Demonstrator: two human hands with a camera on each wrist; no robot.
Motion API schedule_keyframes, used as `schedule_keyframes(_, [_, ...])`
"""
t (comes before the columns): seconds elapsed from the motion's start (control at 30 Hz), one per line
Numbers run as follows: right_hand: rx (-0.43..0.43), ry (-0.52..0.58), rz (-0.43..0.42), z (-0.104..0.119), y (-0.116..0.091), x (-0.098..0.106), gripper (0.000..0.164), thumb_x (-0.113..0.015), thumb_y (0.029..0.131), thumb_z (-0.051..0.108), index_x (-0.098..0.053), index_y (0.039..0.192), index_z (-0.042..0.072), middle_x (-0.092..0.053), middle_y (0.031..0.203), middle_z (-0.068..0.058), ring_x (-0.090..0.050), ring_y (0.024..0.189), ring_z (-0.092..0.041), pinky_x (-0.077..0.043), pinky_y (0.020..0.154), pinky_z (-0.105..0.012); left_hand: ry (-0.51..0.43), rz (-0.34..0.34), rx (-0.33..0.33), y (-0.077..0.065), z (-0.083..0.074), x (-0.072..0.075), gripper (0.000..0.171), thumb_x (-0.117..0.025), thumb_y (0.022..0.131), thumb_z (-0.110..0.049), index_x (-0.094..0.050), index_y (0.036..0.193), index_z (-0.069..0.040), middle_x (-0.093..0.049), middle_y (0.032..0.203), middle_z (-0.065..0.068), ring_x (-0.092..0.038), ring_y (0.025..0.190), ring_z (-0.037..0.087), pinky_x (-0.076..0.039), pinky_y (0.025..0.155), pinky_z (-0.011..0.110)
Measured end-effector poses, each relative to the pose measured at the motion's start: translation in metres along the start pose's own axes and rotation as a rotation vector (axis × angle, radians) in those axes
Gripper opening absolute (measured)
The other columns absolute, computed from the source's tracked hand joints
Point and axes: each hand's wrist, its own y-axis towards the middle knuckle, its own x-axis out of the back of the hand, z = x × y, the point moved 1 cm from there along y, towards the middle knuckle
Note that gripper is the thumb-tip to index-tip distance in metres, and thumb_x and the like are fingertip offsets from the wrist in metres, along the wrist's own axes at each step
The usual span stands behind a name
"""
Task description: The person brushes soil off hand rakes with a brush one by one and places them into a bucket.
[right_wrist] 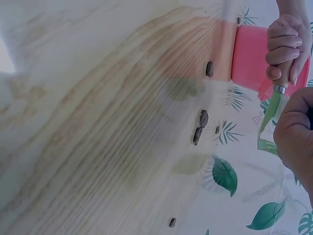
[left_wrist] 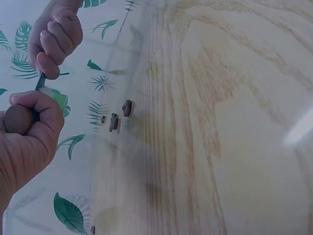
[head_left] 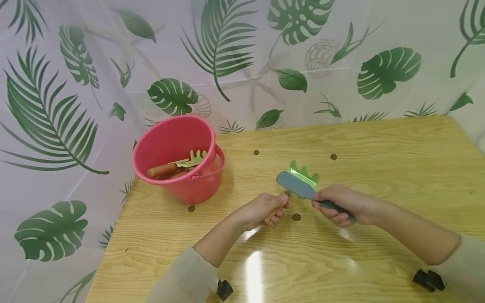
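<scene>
My left hand (head_left: 267,208) grips the wooden handle of a small hand rake with a green three-pronged head (head_left: 313,178). The round butt of that handle (left_wrist: 18,119) pokes out of my fist in the left wrist view. My right hand (head_left: 346,204) holds a flat grey spatula-like tool (head_left: 297,185) by its dark handle. In the head view its blade lies across the rake's neck and partly hides the head. Seen from the right wrist, the rake's green neck (right_wrist: 272,115) is raised above the table, and the grey tool is mostly hidden.
A pink bucket (head_left: 189,189) stands at the table's back left, with another green rake (head_left: 195,160) and wooden handles inside. Several small dark brown clumps (head_left: 296,217) are scattered on the wooden table (head_left: 398,168). A leaf-printed sheet (head_left: 151,54) hangs behind.
</scene>
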Motion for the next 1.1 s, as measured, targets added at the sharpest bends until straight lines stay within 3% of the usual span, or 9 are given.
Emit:
schedule_keyframes(0.23, [-0.04, -0.027, -0.095, 0.0, 0.003, 0.01, 0.026, -0.032, 0.102, 0.022, -0.045, 0.085, 0.007, -0.034, 0.054, 0.008, -0.029, 0.038, -0.001, -0.029, 0.037, -0.016, -0.012, 0.004, 0.0, 0.001, 0.002, 0.0, 0.046, -0.038, 0.103, -0.029, -0.047, 0.116, 0.014, -0.04, 0.064, -0.003, -0.036, 0.05, 0.004, -0.031, 0.046, 0.015])
schedule_keyframes(0.37, [-0.028, -0.108, -0.13, -0.001, 0.004, 0.014, 0.028, -0.032, 0.102, 0.022, -0.047, 0.085, 0.006, -0.036, 0.054, 0.008, -0.03, 0.038, -0.002, -0.029, 0.038, -0.017, -0.015, 0.006, 0.004, 0.001, 0.003, 0.001, 0.047, -0.039, 0.103, -0.03, -0.047, 0.117, 0.014, -0.039, 0.064, -0.003, -0.035, 0.05, 0.004, -0.031, 0.047, 0.016])
schedule_keyframes(0.63, [0.038, -0.528, -0.322, -0.001, 0.008, 0.009, 0.034, -0.032, 0.103, 0.019, -0.052, 0.088, -0.003, -0.041, 0.053, 0.003, -0.03, 0.037, -0.005, -0.028, 0.036, -0.02, -0.034, 0.0, 0.016, 0.002, 0.004, -0.001, 0.042, -0.038, 0.103, -0.028, -0.048, 0.112, 0.012, -0.039, 0.063, -0.004, -0.034, 0.05, 0.003, -0.031, 0.046, 0.015])
schedule_keyframes(0.87, [0.155, -0.934, -0.46, -0.004, 0.009, 0.003, 0.031, -0.034, 0.102, 0.013, -0.056, 0.085, -0.001, -0.036, 0.054, 0.005, -0.028, 0.041, -0.005, -0.025, 0.038, -0.016, -0.028, -0.004, 0.018, 0.002, 0.006, -0.001, 0.047, -0.038, 0.103, -0.029, -0.046, 0.118, 0.015, -0.04, 0.064, -0.004, -0.035, 0.05, 0.003, -0.032, 0.046, 0.013])
schedule_keyframes(1.1, [0.164, -1.199, -0.573, -0.008, 0.011, -0.002, 0.025, -0.038, 0.1, 0.011, -0.047, 0.078, 0.006, -0.035, 0.054, 0.004, -0.03, 0.042, -0.006, -0.024, 0.04, -0.015, -0.015, -0.012, 0.004, 0.002, 0.008, -0.001, 0.047, -0.037, 0.103, -0.029, -0.046, 0.118, 0.015, -0.041, 0.064, -0.004, -0.035, 0.049, 0.004, -0.033, 0.046, 0.013])
